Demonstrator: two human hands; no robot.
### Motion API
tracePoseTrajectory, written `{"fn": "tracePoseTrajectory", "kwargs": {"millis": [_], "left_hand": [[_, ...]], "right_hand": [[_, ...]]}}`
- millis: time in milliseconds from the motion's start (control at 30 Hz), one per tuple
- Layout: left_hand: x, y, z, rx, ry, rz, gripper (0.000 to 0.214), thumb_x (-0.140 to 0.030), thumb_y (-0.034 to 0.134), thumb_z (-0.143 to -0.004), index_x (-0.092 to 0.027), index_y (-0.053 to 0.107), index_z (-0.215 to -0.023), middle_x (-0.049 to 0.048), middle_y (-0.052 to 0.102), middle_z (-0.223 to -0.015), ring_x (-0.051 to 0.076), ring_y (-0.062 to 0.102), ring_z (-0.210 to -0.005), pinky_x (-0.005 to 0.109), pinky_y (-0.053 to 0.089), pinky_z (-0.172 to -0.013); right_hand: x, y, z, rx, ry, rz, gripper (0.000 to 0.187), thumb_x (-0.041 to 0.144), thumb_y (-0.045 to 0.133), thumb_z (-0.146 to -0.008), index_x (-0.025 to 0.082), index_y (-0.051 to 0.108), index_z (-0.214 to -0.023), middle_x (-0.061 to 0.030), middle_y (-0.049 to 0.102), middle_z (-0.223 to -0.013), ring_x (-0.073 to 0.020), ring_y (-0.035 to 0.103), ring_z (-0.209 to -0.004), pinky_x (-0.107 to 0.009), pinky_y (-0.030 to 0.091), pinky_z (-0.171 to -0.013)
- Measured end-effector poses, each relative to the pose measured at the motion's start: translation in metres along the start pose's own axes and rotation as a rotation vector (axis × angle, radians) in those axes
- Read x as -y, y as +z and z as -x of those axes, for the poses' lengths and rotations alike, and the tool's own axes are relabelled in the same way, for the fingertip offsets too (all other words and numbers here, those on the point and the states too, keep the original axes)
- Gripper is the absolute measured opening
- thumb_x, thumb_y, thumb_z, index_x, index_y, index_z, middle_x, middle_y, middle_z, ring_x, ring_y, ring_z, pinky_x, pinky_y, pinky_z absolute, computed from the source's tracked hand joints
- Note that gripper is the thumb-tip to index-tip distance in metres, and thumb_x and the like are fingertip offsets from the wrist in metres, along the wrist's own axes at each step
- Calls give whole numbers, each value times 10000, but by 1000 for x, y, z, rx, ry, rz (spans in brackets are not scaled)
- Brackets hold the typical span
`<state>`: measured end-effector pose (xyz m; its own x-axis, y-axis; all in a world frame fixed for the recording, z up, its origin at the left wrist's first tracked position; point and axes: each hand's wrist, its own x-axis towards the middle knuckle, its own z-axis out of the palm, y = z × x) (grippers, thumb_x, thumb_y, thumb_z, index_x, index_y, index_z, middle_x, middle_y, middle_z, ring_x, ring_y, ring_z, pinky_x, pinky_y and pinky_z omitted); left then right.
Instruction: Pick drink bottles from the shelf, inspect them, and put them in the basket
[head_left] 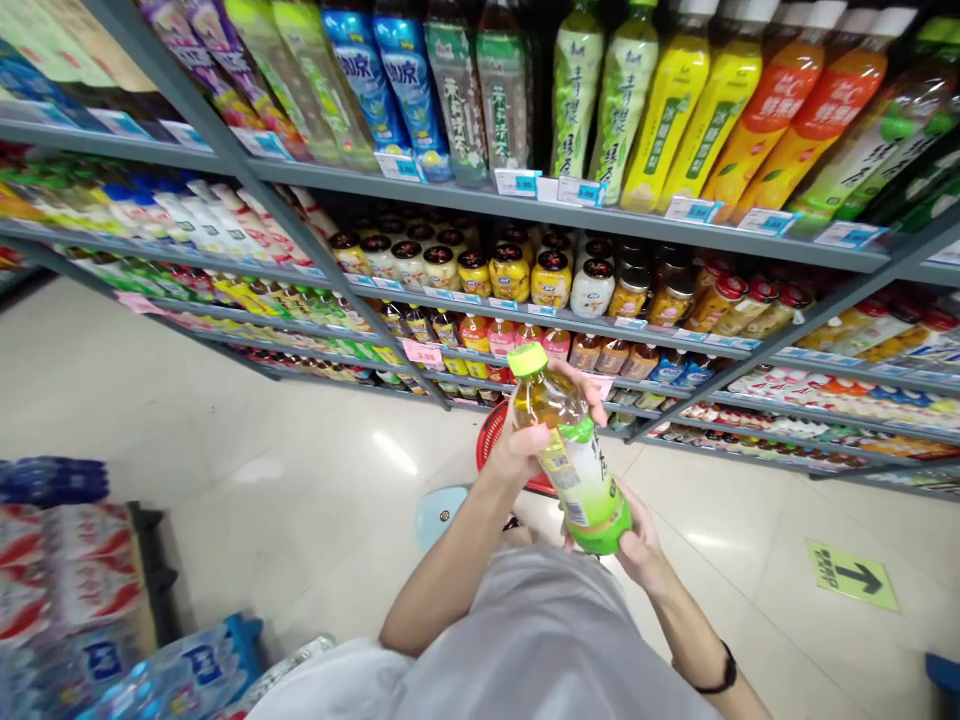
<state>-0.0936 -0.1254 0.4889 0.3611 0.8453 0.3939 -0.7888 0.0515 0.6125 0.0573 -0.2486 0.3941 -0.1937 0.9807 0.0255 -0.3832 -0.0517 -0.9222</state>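
I hold a bottle of green tea (574,455) in both hands, tilted with its yellow-green cap up and to the left. My left hand (525,435) wraps the upper part, its fingers closed round the bottle's shoulder. My right hand (637,545) cups the base from below. The bottle has a green and white label and golden liquid. Behind it stand shelves (570,205) full of drink bottles and jars.
A red shopping basket (491,445) sits on the floor behind the bottle, below the shelves. Shrink-wrapped packs of water bottles (67,590) are stacked at the lower left. A green arrow sticker (853,575) lies on the tiled floor at right.
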Motion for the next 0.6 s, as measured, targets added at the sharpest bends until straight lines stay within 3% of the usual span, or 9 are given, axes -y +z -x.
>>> {"fn": "tracePoseTrajectory", "kwargs": {"millis": [100, 233, 333, 600], "left_hand": [[-16, -24, -4, -57, 37, 26, 715, -570, 852, -612, -217, 621, -1189, 123, 703, -1086, 324, 704, -1044, 459, 611, -872], [-36, -50, -6, -101, 88, -117, 618, -518, 837, -713, -202, 644, -1207, 128, 700, -1159, 310, 691, -1115, 448, 611, -935], [-50, -63, -5, -54, 134, -249, 587, -436, 844, -754, -201, 634, -1249, 133, 674, -1246, 291, 676, -1150, 423, 611, -960], [-68, -73, -7, 73, 180, -296, 467, -329, 811, -812, -183, 616, -1210, 113, 695, -1122, 235, 704, -1008, 350, 643, -844]], "right_hand": [[-15, 23, -16, -88, -66, 27, 804, 608, 860, -722, 211, 602, -1372, -150, 727, -1186, -342, 742, -1041, -517, 614, -904], [-34, 50, -38, -233, -212, 116, 739, 591, 876, -714, 240, 666, -1331, -133, 724, -1268, -318, 731, -1112, -450, 621, -937], [-41, 63, -50, -315, -249, 163, 760, 618, 868, -710, 237, 673, -1338, -137, 724, -1279, -314, 739, -1094, -427, 643, -887], [-48, 72, -64, -269, -278, 236, 718, 475, 887, -758, 265, 623, -1392, -121, 680, -1364, -285, 691, -1212, -408, 608, -988]]}}
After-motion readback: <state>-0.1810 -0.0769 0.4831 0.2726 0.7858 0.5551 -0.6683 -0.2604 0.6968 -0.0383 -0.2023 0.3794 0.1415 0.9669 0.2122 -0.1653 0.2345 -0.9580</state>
